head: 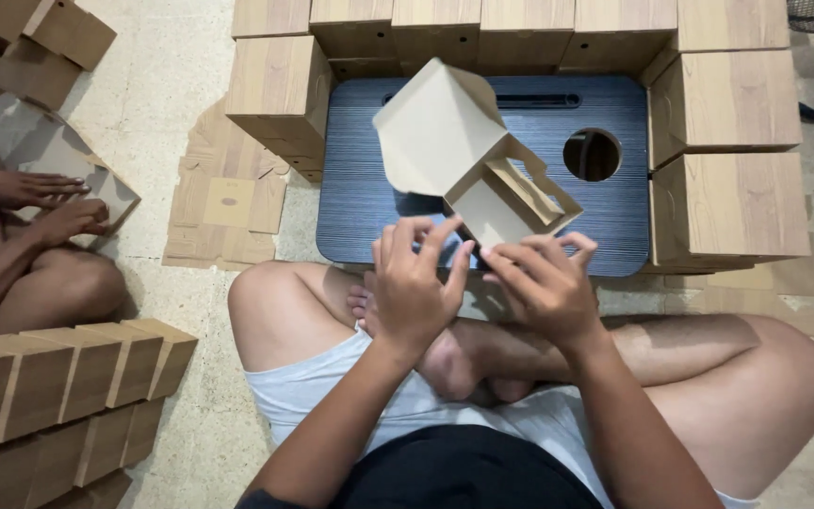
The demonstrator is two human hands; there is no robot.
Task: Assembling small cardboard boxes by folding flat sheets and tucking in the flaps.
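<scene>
I sit cross-legged on the floor. Above a dark blue lap tray point(360, 198) hangs a half-folded brown cardboard box point(468, 155), its lid flap raised at the upper left and its open tray part facing me with an inner divider. My left hand point(416, 283) grips the box's near edge from the left. My right hand point(544, 283) pinches the near edge from the right, fingers curled on the cardboard.
Finished wood-print boxes point(737, 99) ring the tray at the back and right, with more point(280, 94) at its left. Flat cardboard blanks point(228, 203) lie on the floor. Another stack of boxes point(58, 386) stands at the lower left. Another person's hands point(44, 203) fold cardboard at the far left.
</scene>
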